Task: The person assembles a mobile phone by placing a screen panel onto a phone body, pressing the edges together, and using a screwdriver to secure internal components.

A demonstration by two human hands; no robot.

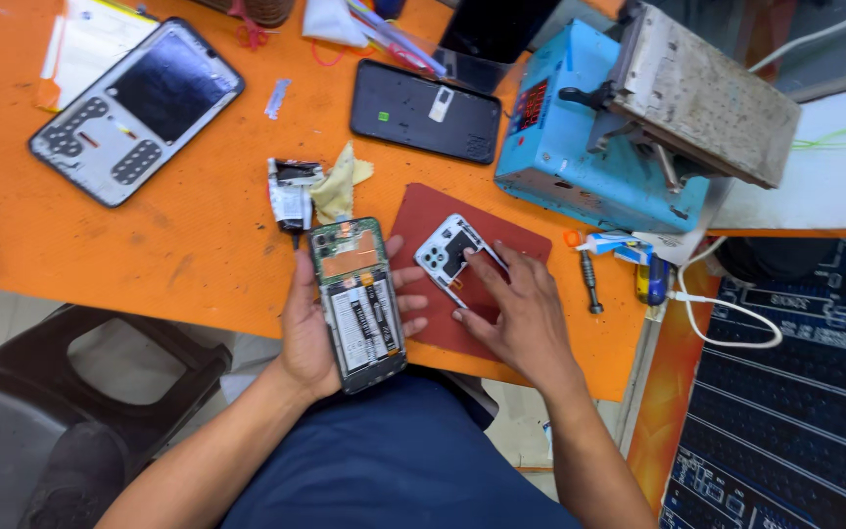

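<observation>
Green circuit board shows inside the opened phone (357,304), which the left hand (310,328) grasps from beneath, above the lap. Right hand (516,309) lies flat, fingers pressing a white camera frame (447,253) on the red mat (472,255), just right of the phone. Both rest on the orange bench (100,245).

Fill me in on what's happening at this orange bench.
A person sits at an orange table with a phone taken apart. The left hand holds the opened phone, back cover off, battery and circuit board showing. The right hand rests on a dark red mat, fingers touching a white camera frame piece. Nearby lie a black phone, a grey back cover, a blue machine and a small screwdriver.
</observation>
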